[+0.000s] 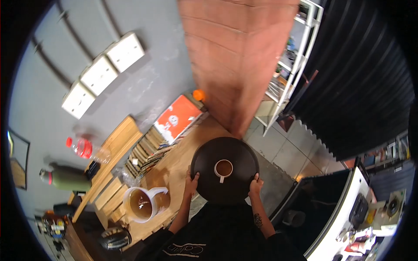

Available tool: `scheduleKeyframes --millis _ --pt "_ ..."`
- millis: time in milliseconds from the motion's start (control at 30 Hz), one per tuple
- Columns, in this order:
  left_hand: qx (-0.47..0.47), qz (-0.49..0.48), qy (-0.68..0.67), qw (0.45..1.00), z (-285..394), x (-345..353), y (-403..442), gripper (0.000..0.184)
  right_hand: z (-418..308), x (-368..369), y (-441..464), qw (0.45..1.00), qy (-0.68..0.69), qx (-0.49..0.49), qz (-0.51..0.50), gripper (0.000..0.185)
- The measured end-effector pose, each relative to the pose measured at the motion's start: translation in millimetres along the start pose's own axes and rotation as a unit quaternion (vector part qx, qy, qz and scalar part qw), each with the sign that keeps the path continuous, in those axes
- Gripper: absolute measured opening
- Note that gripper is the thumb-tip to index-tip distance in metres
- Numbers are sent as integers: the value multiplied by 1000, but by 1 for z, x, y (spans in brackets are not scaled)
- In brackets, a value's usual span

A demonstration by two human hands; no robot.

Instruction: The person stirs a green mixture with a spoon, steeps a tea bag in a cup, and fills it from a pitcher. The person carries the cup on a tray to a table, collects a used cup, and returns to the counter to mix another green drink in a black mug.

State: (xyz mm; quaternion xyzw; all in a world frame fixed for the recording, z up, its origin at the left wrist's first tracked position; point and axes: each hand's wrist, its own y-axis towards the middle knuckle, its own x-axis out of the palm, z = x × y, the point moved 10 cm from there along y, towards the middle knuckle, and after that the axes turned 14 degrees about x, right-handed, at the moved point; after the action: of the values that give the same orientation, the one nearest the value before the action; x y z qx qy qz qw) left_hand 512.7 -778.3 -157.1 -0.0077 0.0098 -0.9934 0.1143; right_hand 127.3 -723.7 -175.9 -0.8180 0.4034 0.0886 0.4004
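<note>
Black round tray (224,148) with one cup (222,175), clamped at both sides by our left grip (191,182) and right grip (256,184)

Largest around us are the grey wall (162,26) at upper left, the dark corrugated panel (370,78) at upper right, and the reddish column (237,48) between them at top centre. Below the wall, the wooden worktop (200,134) runs from the centre towards the lower left of the frame. A white rack (300,65) stands at upper right, beside the panel.

Our tray sits just below the centre of the frame, close in front of our dark shirt (209,237); we judge that keeping it near the body steadies it. Left of it, a clear pitcher (153,212) stands with its handle towards us, which probably makes it easy to reach. Behind the pitcher, a red-covered booklet (174,124) is propped near the wall, most likely to keep its front showing.

Both grips are closed on the tray's rim, one at each side, with thumbs on top; whether the fingers spread underneath, we cannot tell. This opposite hold presumably shares the weight evenly.

Smallest comes the white cup, upright near the tray's middle, its handle pointing to the bottom of the frame. Placed centrally, its brown drink (224,167) seems less likely to spill.
</note>
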Motion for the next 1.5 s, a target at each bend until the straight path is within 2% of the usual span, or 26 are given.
scheduleKeyframes --millis 33,100,133,167,200,267,300,333,400,533,600,667,733,800,867,933,1000,1100,1133,1200,1300,1400,1433,1467,1500 --pt "0 3 13 1000 1 12 3 40 0 -12 3 1000 10 0 14 52" --pt "3 -15 26 1000 7 38 13 42 14 -43 22 989 98 23 108 50" --pt "-36 -40 5 999 1 54 17 43 10 -62 22 986 112 32 122 50" --pt "-77 -67 -14 995 -4 73 20 46 3 -75 24 991 98 27 92 49" --pt "-72 -92 -10 993 14 98 25 46 -7 -84 27 994 86 21 61 48" --pt "-90 -67 29 993 60 139 28 47 -4 -107 47 990 123 40 56 45" --pt "-84 -92 31 992 69 163 34 47 -3 -113 58 988 140 46 36 43" --pt "-49 -98 98 989 77 181 40 47 -2 -124 72 985 160 51 50 43" --pt "-9 -120 158 980 76 228 51 48 -6 -144 102 989 123 56 54 43" --pt "-39 -203 136 969 58 334 61 48 -28 -197 150 965 224 50 124 42" --pt "19 -196 81 977 69 379 64 48 -38 -223 172 969 213 69 105 41" --pt "71 -208 80 972 106 440 60 49 -65 -265 196 946 257 -10 197 50" --pt "107 -229 91 963 126 487 60 50 -68 -292 221 940 251 -3 231 50" --pt "81 -262 125 953 118 529 64 50 -87 -321 233 934 254 -45 245 50" --pt "50 -312 91 945 93 576 72 51 -87 -343 251 927 260 -29 269 50" --pt "14 -363 64 930 69 620 74 51 -89 -356 268 929 264 -3 261 48" --pt "0 -343 153 927 48 653 86 52 -94 -374 279 919 272 27 284 47" --pt "1 -387 134 912 63 728 86 52 -100 -387 302 905 297 141 268 49" --pt "2 -401 135 906 46 752 95 52 -94 -385 321 899 304 148 278 49" --pt "22 -433 117 893 9 803 120 54 -87 -390 354 878 291 128 359 49" --pt "78 -455 108 881 77 885 116 57 -120 -407 385 869 324 148 344 49" --pt "134 -490 132 851 86 972 137 61 -149 -420 415 828 377 158 383 49" --pt "102 -520 180 828 81 997 143 62 -157 -423 428 828 386 149 380 49" --pt "102 -529 175 824 87 1026 144 62 -165 -431 440 822 387 150 389 49" --pt "97 -535 231 807 97 1045 141 63 -170 -436 448 806 410 138 404 48"
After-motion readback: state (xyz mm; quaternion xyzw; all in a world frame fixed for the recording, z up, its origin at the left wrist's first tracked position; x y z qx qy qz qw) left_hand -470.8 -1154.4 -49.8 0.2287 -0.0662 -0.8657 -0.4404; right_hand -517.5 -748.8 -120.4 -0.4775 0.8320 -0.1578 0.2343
